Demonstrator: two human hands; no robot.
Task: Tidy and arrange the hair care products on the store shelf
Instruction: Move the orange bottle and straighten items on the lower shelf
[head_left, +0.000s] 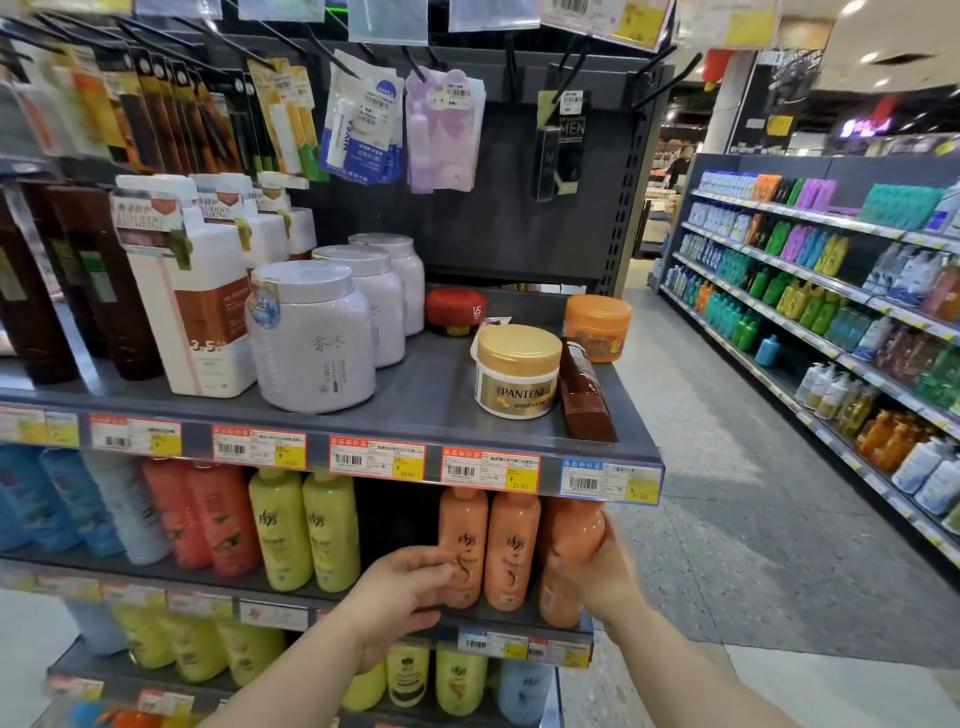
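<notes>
We work the second shelf at its right end, three orange bottles in a row, all upright, long axes vertical, labels facing us. Going left to right: yellow bottles sit left of a dark gap, and that gap is the only open room on this shelf level. Our left hand comes in from below-left, fingers curled against the front of the first orange bottle, thumb underneath near the shelf lip; looks like a light grip or a touch, we can't tell whether the fingers wrap behind it. Middle orange bottle stands untouched, just beside both neighbours. Our right hand grips the end orange bottle from its right side, fingers round the body, bottle tilted slightly and set a bit forward of the row. That bottle lies up and left of the right palm, so the right hand is the nearer one for it. Key relation: it sits at the very corner of the shelf, open aisle to its right, no wall, so a push rightward drops it. Our guess: next move is pushing it back and left, flush with the middle bottle. Headroom is tight, the price strip of the upper shelf hangs just above the caps. Up top a brown bottle lies on its side beside a gold-lidded jar, not yet fixed.
</notes>
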